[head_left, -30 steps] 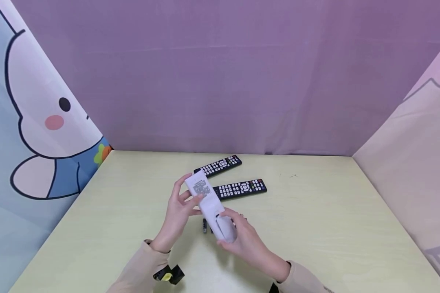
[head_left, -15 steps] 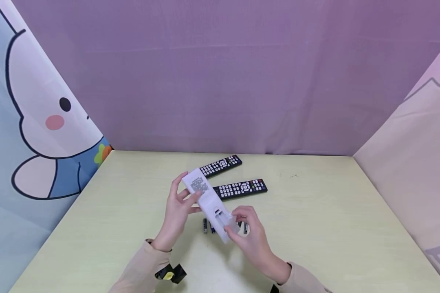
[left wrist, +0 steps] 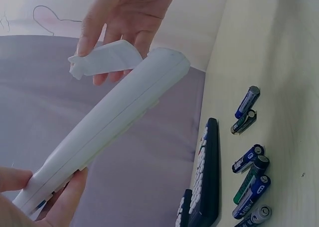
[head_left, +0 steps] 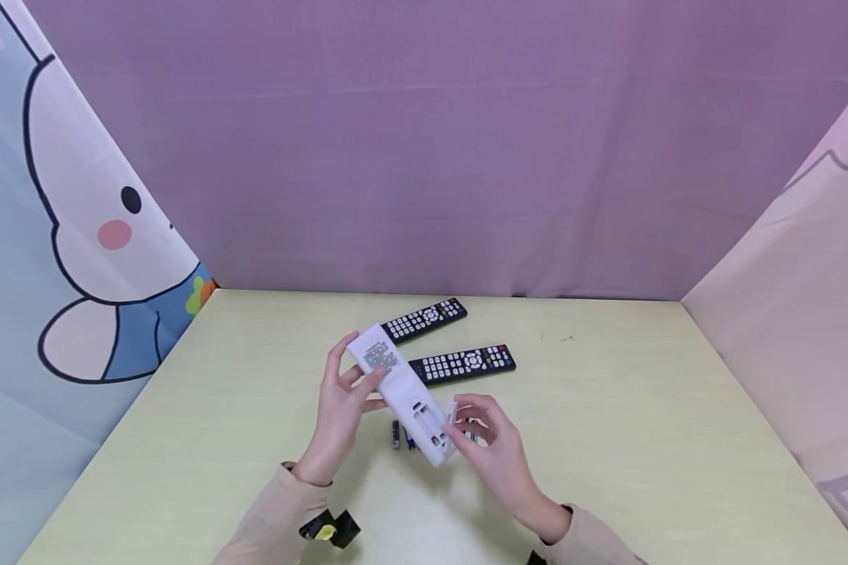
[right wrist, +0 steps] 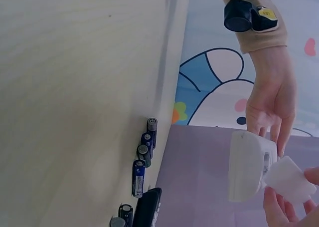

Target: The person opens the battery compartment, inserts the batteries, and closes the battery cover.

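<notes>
My left hand (head_left: 341, 412) grips the upper end of a white remote control (head_left: 399, 383), held tilted above the table with its printed back facing up. At its lower end the battery compartment (head_left: 427, 420) is uncovered, with bare slots showing. My right hand (head_left: 500, 459) pinches the white battery cover (left wrist: 110, 58) between thumb and fingers, just off the remote's lower right edge. Several loose batteries (left wrist: 251, 189) lie on the table beneath, in blue, green and dark colours; the hands and the remote partly hide them in the head view.
Two black remote controls, one farther back (head_left: 427, 318) and one nearer (head_left: 466, 363), lie buttons up behind the white one. The pale table (head_left: 608, 424) is bounded by a purple backdrop (head_left: 424, 157) and printed side panels.
The battery cover has come off the white remote and moved to the right in my right hand, baring the compartment. My left hand keeps its grip with little movement.
</notes>
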{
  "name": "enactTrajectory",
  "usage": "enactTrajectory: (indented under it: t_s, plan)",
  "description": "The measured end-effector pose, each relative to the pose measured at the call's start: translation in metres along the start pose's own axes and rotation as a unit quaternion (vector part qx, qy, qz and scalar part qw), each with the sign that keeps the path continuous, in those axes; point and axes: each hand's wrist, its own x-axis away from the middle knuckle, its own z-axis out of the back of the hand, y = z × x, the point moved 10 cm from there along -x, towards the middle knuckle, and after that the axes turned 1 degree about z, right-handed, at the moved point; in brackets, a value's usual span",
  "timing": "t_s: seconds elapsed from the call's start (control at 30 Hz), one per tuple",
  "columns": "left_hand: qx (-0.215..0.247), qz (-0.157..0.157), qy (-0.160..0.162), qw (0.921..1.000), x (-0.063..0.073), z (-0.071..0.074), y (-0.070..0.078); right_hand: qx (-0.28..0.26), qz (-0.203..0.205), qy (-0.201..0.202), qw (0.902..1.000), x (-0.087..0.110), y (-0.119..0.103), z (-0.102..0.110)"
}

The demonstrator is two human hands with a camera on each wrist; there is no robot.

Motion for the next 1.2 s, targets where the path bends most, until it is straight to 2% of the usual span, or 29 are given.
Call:
enactTrajectory:
  t_s: [0.13, 0.23, 0.57, 0.7, 1.0, 1.2]
  plan:
    - [0.004, 0.000, 0.001, 1.0000, 0.000, 0.002, -0.001, -0.033, -0.089, 0.010, 0.9955, -0.001, 0.017, 0.005]
    - [0.002, 0.002, 0.006, 1.0000, -0.001, 0.004, -0.001, -0.036, -0.117, 0.012, 0.9925, -0.003, 0.023, 0.011]
    - [-0.017, 0.017, 0.021, 0.9995, 0.000, 0.017, -0.004, 0.002, -0.103, 0.012, 0.9946, -0.016, 0.029, 0.044]
    - [-0.022, 0.019, 0.023, 0.9993, 0.000, 0.021, -0.004, 0.021, -0.109, 0.010, 0.9937, -0.020, 0.035, 0.057]
    - [-0.028, 0.018, 0.022, 0.9992, -0.002, 0.028, -0.004, 0.117, -0.128, -0.017, 0.9847, -0.022, 0.052, 0.079]
    - [-0.033, 0.022, 0.020, 0.9990, -0.003, 0.032, -0.005, 0.165, -0.143, -0.037, 0.9753, -0.021, 0.064, 0.092]
